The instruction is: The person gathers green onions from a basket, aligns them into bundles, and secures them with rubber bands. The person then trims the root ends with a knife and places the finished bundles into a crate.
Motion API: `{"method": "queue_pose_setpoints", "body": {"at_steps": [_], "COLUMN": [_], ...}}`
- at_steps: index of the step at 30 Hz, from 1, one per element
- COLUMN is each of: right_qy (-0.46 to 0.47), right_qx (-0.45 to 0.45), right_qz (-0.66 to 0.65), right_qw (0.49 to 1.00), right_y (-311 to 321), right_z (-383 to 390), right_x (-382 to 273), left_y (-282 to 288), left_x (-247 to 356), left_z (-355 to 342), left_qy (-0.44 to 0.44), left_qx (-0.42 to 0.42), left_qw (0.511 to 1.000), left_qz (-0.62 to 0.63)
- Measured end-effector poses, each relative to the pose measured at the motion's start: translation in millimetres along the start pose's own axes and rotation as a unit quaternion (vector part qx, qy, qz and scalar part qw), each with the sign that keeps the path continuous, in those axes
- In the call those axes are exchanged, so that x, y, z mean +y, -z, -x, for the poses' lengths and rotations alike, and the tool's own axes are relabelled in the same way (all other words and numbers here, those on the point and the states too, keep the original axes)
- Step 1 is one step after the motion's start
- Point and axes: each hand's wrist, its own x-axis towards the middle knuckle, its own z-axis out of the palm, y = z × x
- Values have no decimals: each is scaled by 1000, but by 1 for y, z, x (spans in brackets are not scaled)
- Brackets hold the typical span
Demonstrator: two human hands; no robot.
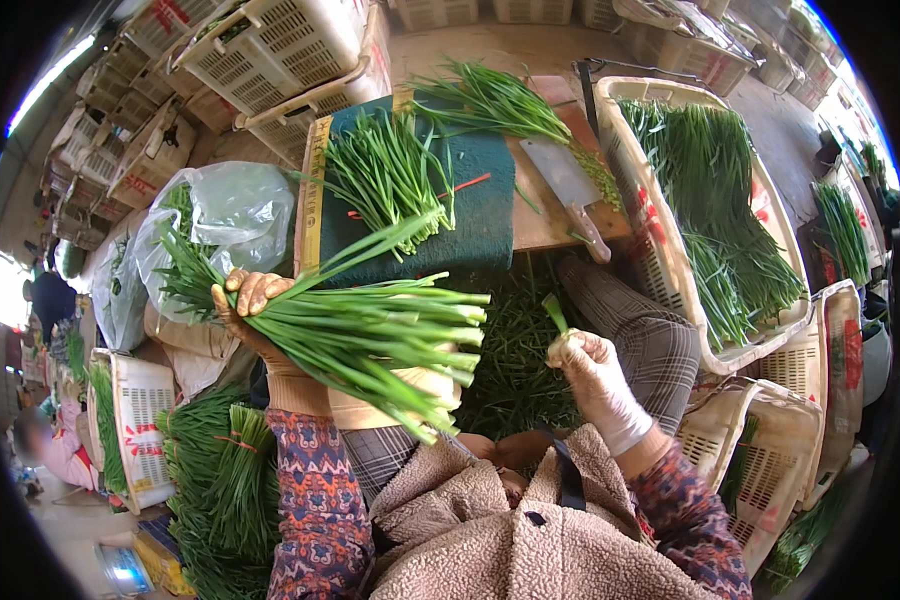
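Note:
My left hand [250,300] grips a large fanned bunch of garlic chives [370,330], its white-green stem ends pointing right. My right hand [585,370], in a thin pale glove, pinches a short green stalk [556,312] with a whitish base, just right of the bunch. Ahead of me, a loose pile of chives [375,170] with red ties beneath it lies on a dark teal mat [480,225]. Another bunch [485,100] lies across the board's far part. A cleaver [550,172] with a wooden handle rests on the wooden board [545,220] at the mat's right.
A cream crate [610,140] of chives stands at right, more crates [250,55] behind and around me. Plastic bags [230,200] and chive bundles [210,480] are at left. Cuttings [520,370] lie below the board. Another person [60,430] in pink is at far left.

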Motion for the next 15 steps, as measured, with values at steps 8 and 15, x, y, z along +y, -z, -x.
{"method": "queue_pose_setpoints", "body": {"at_steps": [8,15], "right_qy": [233,-7], "right_qx": [-128,-289], "right_qz": [623,200], "right_qw": [736,936], "right_y": [-22,-94], "right_z": [-46,-96], "right_x": [-64,-68], "left_y": [-23,-89], "left_x": [-1,-147], "left_z": [-23,-70], "left_qy": [104,181], "left_qx": [-121,119], "left_qw": [986,857], "left_qz": [-45,-468]}}
